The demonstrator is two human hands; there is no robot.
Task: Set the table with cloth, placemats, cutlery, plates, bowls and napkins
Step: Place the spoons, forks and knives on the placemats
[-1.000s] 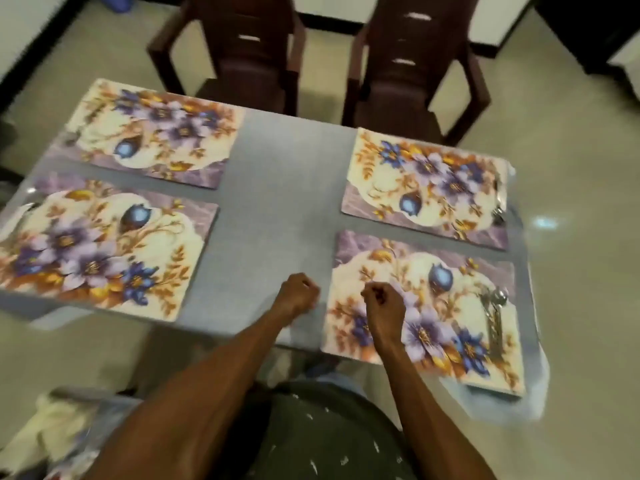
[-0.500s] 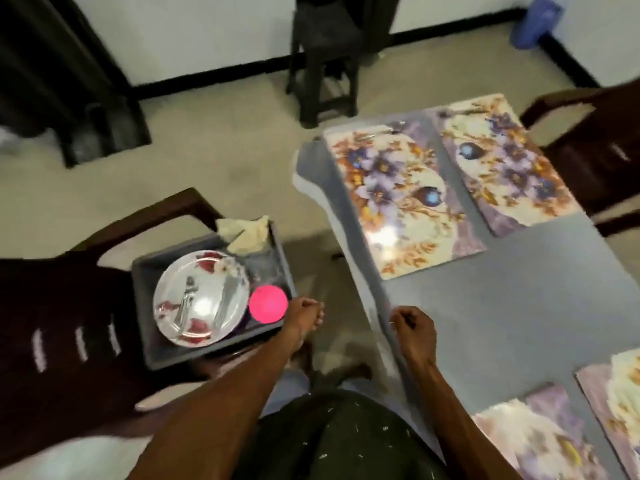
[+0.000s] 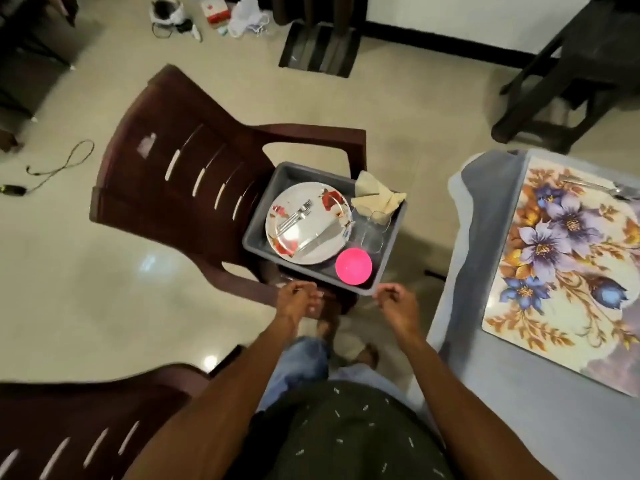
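From the head camera, the person stands over a grey tub (image 3: 389,258) parked on a brown chair (image 3: 180,174), with both hands just short of its near edge. The left hand (image 3: 298,301) and right hand (image 3: 398,306) have loosely curled fingers and pinch nothing. The plate (image 3: 308,223) carries forks (image 3: 294,216) and a knife (image 3: 318,239), with the pink bowl (image 3: 353,266) beside it. Best bet is probably lifting the plate level from both sides so the cutlery doesn't slide, then over to the placemat (image 3: 568,271).

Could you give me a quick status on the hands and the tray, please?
Both hands empty, near tray edge. Plate, cutlery, pink bowl untouched. Nothing blocking.
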